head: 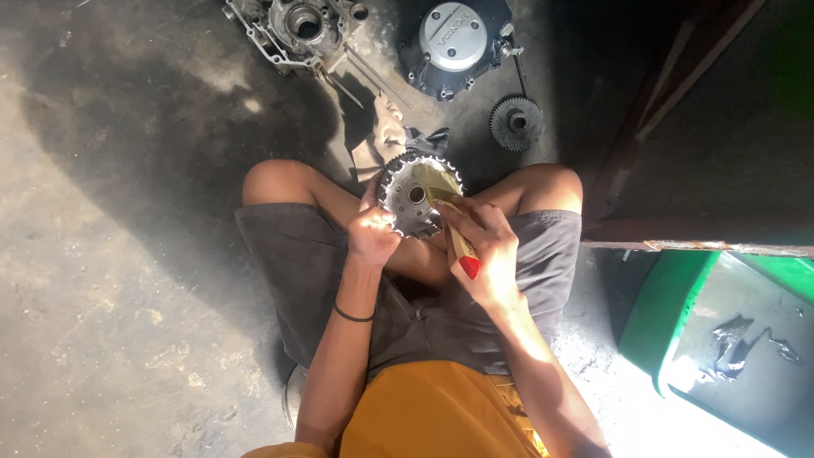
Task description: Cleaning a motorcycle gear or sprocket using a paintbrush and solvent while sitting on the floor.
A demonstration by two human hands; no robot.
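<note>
Between my knees I hold a round metal clutch basket (405, 188) with a notched rim and a centre hole. My left hand (370, 231) grips its lower left edge and keeps it tilted toward me. My right hand (485, 254) is closed around a paintbrush (458, 237) with a pale wooden handle and a red end. The brush's bristles rest inside the basket, near its right wall.
On the concrete floor ahead lie a grey engine case half (292, 30), a dark round engine cover (455, 42), a toothed gear (515, 123) and a crumpled rag (386, 127). A green basin (670, 314) stands at my right, beside a rusty metal frame (695, 244).
</note>
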